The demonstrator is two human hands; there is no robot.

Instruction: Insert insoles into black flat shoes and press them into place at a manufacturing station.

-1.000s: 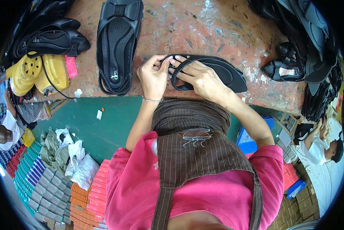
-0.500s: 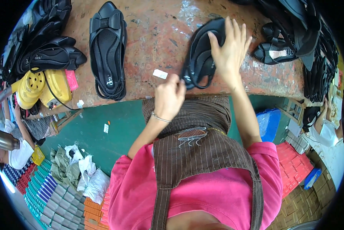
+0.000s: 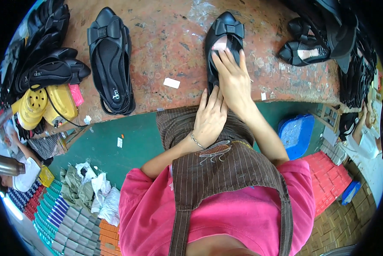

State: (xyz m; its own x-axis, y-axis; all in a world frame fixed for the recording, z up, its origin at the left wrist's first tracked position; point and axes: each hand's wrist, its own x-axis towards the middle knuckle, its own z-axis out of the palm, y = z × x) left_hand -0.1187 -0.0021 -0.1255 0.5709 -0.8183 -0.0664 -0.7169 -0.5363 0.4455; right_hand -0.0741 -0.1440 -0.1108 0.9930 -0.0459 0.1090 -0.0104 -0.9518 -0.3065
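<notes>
Toward nine o'clock, a yellow clog (image 3: 32, 106) sits at the table's (image 3: 157, 47) edge beside a yellow box (image 3: 61, 106) with a dark cord. Above them, toward ten, black shoes (image 3: 50, 30) lie heaped. A person (image 3: 26, 173) in white shows between eight and nine, and white bags (image 3: 108, 200) lie on the floor between seven and eight. Just past ten, a bowed shoe (image 3: 110, 72) lies alone on the table, its pointed toe toward twelve. A white tag (image 3: 171, 82) lies flat toward eleven.

Near the middle, the left hand (image 3: 211, 115) rests its straight fingers at the heel end of the black shoe (image 3: 228, 27); I cannot tell whether they grip it. That shoe is on the table toward one o'clock, toe also pointing to twelve, with a pale piece (image 3: 219, 44) inside below its bow. The right hand (image 3: 234, 81) reaches into its opening, fingers extended beside that piece; whether they pinch anything is hidden. The two hands lie close together, right ahead of left.

A blue tub (image 3: 296, 132) stands on the floor at three. Toward two, more shoes (image 3: 304, 53) lie under hanging black straps (image 3: 343, 42).
</notes>
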